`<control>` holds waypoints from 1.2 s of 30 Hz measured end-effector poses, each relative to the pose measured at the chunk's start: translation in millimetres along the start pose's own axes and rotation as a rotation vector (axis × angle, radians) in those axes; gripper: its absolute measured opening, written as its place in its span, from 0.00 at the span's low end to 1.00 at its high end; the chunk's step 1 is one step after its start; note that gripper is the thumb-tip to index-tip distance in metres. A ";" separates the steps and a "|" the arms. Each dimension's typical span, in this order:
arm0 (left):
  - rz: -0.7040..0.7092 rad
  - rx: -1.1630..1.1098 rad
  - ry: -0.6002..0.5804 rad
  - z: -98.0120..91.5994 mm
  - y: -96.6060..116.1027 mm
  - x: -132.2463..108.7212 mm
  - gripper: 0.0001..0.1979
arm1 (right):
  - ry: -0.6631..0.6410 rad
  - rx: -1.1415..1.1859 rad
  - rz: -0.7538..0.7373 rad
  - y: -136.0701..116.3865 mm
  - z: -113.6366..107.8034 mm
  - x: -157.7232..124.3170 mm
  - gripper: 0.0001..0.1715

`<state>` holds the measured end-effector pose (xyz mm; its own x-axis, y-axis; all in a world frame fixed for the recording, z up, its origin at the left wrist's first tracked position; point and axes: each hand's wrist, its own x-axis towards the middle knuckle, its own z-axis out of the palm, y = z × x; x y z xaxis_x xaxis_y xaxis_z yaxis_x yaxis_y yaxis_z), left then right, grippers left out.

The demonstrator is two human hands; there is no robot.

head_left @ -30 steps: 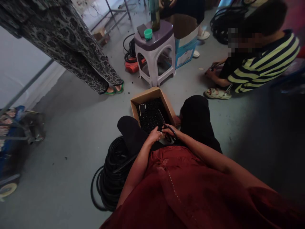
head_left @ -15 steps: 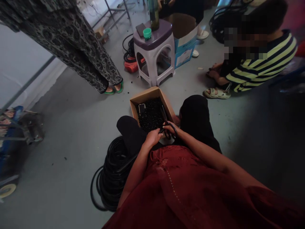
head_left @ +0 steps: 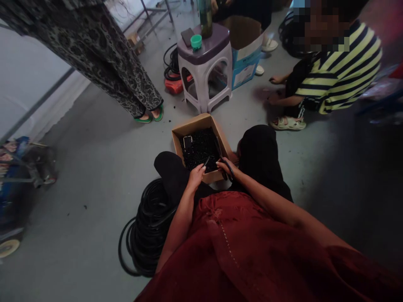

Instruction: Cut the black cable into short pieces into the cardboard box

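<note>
Head view, left hand: the person's left hand [head_left: 197,175] is pinching a thin black piece [head_left: 206,161], its free end slanting up over the near part of the cardboard box [head_left: 225,141].
Right hand: this hand [head_left: 225,165] is gripping dark-handled scissors [head_left: 232,172], the blades pointing away along the box's right side; whether they are parting or meeting, one cannot tell.
Gap between hands: the two are staying apart, just beside each other.
Cardboard box: it is standing open on the floor, just beyond the person's knees, and is holding a heap of black pieces [head_left: 201,147].
Phone: a phone-like object [head_left: 188,142] is lying on the heap, toward the left wall.
Black coil: a thick coil of black tubing [head_left: 147,235] is resting on the floor beside the left leg.
Stool: a plastic stool [head_left: 217,40] is standing beyond the box, bearing a bottle [head_left: 205,23], a green cap-like item [head_left: 196,42] and a dark flat object [head_left: 187,37].
Others: one person in patterned trousers [head_left: 116,58] is standing at left; another in a striped top [head_left: 343,79] is crouching at right.
</note>
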<state>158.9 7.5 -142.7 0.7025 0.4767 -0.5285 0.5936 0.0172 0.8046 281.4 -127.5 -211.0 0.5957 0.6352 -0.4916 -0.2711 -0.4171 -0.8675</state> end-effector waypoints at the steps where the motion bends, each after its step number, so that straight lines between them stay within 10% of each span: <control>1: -0.013 -0.044 0.010 -3.2 0.3 0.8 0.23 | -0.018 -0.045 -0.012 0.4 0.6 -1.3 0.14; 15: -0.083 -0.250 0.065 -13.0 -1.6 8.8 0.25 | -0.290 -0.390 -0.169 -0.1 3.2 -20.0 0.29; 36: -0.095 -0.189 -0.076 -13.6 0.6 6.6 0.25 | -0.413 -0.324 -0.236 -1.8 0.4 -21.4 0.29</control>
<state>158.6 22.6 -142.1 0.6791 0.3973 -0.6172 0.5790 0.2269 0.7831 268.9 -140.2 -198.9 0.2500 0.9091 -0.3333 0.1176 -0.3702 -0.9215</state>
